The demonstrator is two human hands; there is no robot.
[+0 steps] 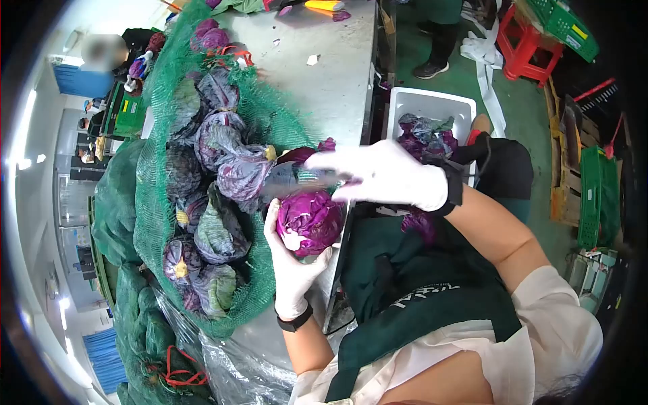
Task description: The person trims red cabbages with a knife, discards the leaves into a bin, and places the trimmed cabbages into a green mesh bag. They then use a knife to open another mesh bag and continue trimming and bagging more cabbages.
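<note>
My left hand (291, 266), in a white glove, cups a peeled purple cabbage (312, 221) from below and the side, close to the table's edge. Just above it is my gloved right hand (388, 177), smeared by motion, with a knife (304, 184) whose blurred grey blade passes over the top of the cabbage. Beside both hands, an opened green mesh sack (154, 202) spreads on the metal table (317, 81). Several unpeeled purple cabbages (219, 138) with dull outer leaves lie piled in it.
Right of the table stands a white bin (432, 94) with purple leaves inside. A red stool (530, 50) and green crates (563, 30) are beyond it. Full green sacks (118, 216) line the left. A yellow-handled tool (324, 5) lies at the table's far end.
</note>
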